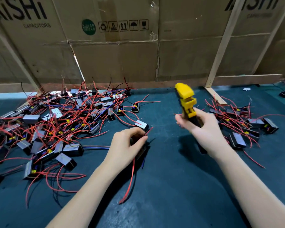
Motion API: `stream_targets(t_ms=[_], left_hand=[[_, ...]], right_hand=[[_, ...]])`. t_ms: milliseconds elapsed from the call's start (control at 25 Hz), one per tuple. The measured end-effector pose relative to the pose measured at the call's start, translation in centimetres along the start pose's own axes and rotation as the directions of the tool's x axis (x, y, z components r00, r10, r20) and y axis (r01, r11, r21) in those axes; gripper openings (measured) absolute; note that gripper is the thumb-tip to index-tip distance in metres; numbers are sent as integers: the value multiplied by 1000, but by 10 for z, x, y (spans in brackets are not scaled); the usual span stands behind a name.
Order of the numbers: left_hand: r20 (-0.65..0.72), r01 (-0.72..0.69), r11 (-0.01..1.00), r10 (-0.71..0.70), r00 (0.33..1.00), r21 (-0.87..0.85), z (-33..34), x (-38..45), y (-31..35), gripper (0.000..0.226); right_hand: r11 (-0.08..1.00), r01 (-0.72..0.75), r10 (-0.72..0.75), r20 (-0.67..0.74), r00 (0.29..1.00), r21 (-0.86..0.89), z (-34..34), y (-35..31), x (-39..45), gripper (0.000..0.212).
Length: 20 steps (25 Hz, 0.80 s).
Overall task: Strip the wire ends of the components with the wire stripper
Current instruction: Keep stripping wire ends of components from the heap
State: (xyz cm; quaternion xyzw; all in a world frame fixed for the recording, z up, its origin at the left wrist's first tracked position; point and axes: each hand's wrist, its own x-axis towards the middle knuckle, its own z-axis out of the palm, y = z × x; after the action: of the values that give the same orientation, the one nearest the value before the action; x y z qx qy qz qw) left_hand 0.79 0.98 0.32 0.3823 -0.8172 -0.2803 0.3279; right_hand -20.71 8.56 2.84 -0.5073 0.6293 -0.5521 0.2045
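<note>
**While one component is held, the stripper is raised but not yet applied**

While the large pile of components (53, 122) is seen heaped at the left of the dark table mat (168, 186), its red and black leads tangled together, a single unit is noted apart from it near the middle. That component (141, 146) is gripped by the left hand (127, 145), whose fingers are curled round its dark body; a short red wire end (148, 131) is presented upward past the fingertips, and a longer red lead (130, 178) is left trailing toward the near edge.

Further right, the yellow wire stripper (186, 101) is held aloft by the right hand (202, 129), which is closed round its dark handles. The tool is blurred, and whether its head is open cannot be told. It is kept well apart from the presented wire.

At the far right, a smaller pile (243, 125) is recorded; whether its ends are stripped cannot be resolved.

The step in hand is judged to be positioning, with no cut begun. For the next move, the tool head would need to be brought down to the short red end, the wire seated squarely in the notch, and the component held steady against the pull.
</note>
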Motion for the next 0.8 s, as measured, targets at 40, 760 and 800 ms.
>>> stream_targets(t_ms=[40,760,800], left_hand=[[-18,22,999,-22,1000,-41,0,1,0,5],[32,74,908,-67,997,-413,-3,-1,9,12],[41,64,911,-52,998,-407,-2,-2,10,13]], right_hand=[[1000,-3,4,55,998,-17,5,-1,-2,55],[695,-146,-42,-243,969,-704,5,22,-1,50],[648,-146,-81,-258,963,-747,3,24,0,53]])
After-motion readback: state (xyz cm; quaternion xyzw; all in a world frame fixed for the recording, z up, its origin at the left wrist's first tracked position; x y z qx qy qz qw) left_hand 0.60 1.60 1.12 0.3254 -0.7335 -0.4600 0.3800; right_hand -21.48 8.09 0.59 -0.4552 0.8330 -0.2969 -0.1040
